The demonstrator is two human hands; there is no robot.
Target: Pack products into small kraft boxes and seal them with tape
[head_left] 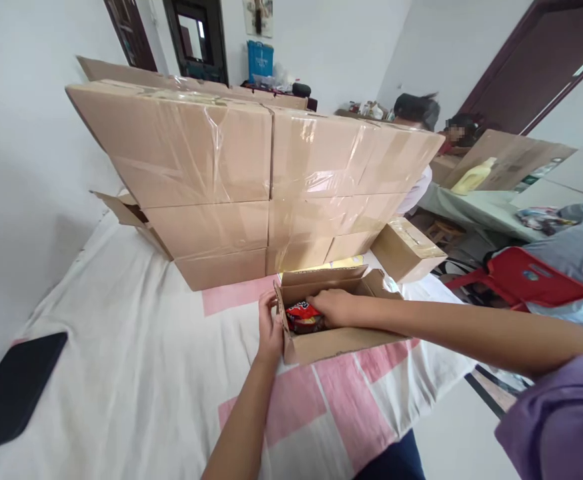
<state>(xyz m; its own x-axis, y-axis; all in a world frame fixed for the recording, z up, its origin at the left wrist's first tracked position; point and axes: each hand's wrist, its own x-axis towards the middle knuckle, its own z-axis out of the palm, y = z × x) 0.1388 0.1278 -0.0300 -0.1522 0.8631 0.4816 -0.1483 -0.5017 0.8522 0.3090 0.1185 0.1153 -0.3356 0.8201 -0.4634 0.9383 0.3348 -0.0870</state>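
Observation:
A small open cardboard box (349,343) lies on the cloth-covered bed or table in front of me, its flaps raised. My left hand (270,327) grips the box's left end, thumb on the near side and fingers at the edge. My right hand (335,308) reaches down into the box, its fingers closed on a shiny red and dark snack packet (302,315) at the left end. The right fingertips are partly hidden by the packet and the hand itself. What lies under the packet is hidden.
Behind the box, taped cardboard boxes (206,160) form a tall wall. A closed carton (409,250) sits to the right. A black flat object (16,393) lies at far left. Two people are beyond the wall, near a yellow bottle (474,177). A red bag or chair back (536,277) stands right.

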